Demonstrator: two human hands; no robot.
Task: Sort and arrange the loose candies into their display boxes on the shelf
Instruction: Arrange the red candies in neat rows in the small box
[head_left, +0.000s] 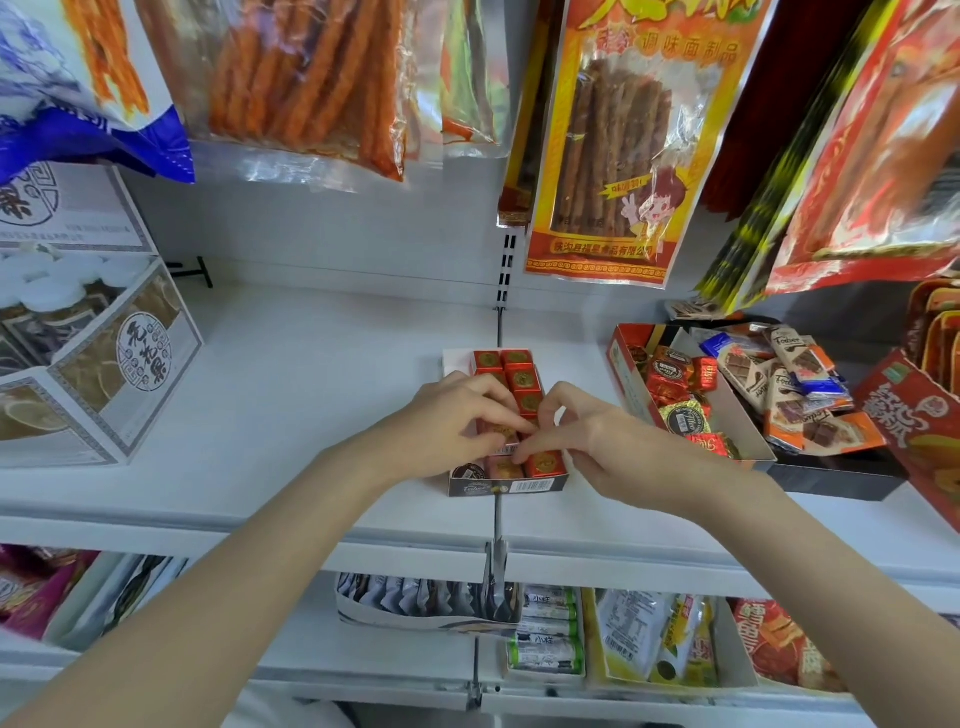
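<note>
Reaching in from the lower left, the left hand (457, 415) sits over the small display box (506, 486) at mid-shelf, fingers curled down, tips pinching what looks like a red candy in the box's middle rows; the piece itself is mostly covered by the fingers, so its outline is hard to make out. Red square candies (522, 376) with gold emblems fill the box's far rows; a dark round piece (467, 472) and more red squares lie in the near row. The box straddles the seam of the white shelf (311, 374). The right hand (597, 441) meets the left over the same spot, fingers bent, thumb and forefinger tips pressed close to the left fingertips; whether it grips the same candy or only touches it cannot be told. To the right, apart from the small box, an open red tray (628, 384) holds mixed loose candies (680, 410) and wrapped chocolate bars (789, 384). Its right part is crowded by neighbouring packs; hanging snack bags (597, 140) are cut off by the frame's top.
</note>
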